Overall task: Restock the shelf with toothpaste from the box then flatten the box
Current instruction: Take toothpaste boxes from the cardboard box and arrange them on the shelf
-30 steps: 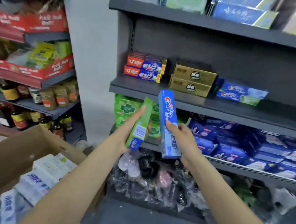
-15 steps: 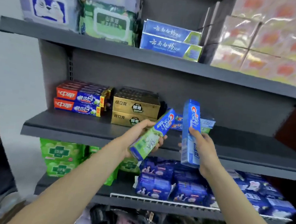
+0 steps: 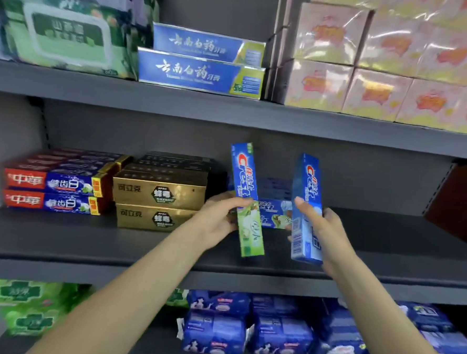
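My left hand [image 3: 219, 217] grips a blue-and-green toothpaste carton [image 3: 246, 188], held nearly upright over the middle shelf [image 3: 86, 241]. My right hand [image 3: 322, 226] grips a blue toothpaste carton [image 3: 305, 206], also upright, a little to the right. Behind and between the two cartons, a short stack of matching blue toothpaste cartons [image 3: 273, 206] lies flat on the shelf. The cardboard box is out of view.
Gold cartons [image 3: 158, 199] and red-and-blue toothpaste cartons [image 3: 54, 187] fill the shelf's left part. The shelf above holds blue cartons [image 3: 200, 73], wet wipes [image 3: 63, 32] and pink packs [image 3: 384, 65]. Blue packs [image 3: 244, 333] and green packs [image 3: 25, 306] sit below.
Both hands have risen from near the lower shelf to the middle shelf. The left carton has turned from slanted to nearly upright. The cardboard box has left the view.
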Motion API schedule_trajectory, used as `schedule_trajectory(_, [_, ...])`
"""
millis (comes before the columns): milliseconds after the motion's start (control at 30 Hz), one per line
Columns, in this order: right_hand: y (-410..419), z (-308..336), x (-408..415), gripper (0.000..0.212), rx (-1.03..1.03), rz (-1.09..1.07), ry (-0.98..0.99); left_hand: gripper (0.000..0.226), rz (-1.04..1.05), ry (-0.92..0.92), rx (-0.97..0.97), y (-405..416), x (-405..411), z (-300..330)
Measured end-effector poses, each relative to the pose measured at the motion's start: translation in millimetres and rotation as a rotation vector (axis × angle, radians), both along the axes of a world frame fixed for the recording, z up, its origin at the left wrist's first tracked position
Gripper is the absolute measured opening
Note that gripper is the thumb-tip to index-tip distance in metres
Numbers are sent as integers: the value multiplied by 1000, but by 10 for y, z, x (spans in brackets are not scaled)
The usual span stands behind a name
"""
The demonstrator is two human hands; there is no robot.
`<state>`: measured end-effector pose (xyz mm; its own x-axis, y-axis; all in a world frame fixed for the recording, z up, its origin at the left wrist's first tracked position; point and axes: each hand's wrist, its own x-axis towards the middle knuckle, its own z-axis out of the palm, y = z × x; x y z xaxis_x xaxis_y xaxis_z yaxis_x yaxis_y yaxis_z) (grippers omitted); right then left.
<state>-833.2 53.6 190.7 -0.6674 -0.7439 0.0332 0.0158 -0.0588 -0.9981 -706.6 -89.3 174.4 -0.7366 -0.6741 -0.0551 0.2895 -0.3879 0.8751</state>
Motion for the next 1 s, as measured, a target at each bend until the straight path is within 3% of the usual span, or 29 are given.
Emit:
schedule_trajectory(100, [-79,25,-204,41,90,76,74,13,112,96,106,44,-302,-2])
schedule_trajectory(300, [-112,24,-656,47,207,133,252,11,132,186,131,67,-644,-43])
schedule_trajectory(400, [-102,13,-921,56,264,172,403,42,264,201,70,-6,-668,-43])
schedule_trajectory(467, [-101,1,-1082,60,317,203,523,70,508,0,-219,-99,-601,-74])
schedule_trajectory(533, [-110,-6,-1210,62,346,220,613,93,615,-258,-567,-178,-522,-145])
schedule_trajectory(667, [-193,-67,-1351,66,457,211,890,60,530,-780,-1015,-192,-466,-317])
schedule_trajectory(767, [-291,-139,-1358,67,568,192,1055,53,503,-967,-1011,-176,-517,-383])
schedule_trajectory(867, [-354,-148,-1334,68,580,171,1079,63,506,-1123,-882,-165,-594,-387])
schedule_trajectory(1000, [-401,-81,-1330,59,524,193,1120,84,550,-1121,-778,-88,-683,-352])
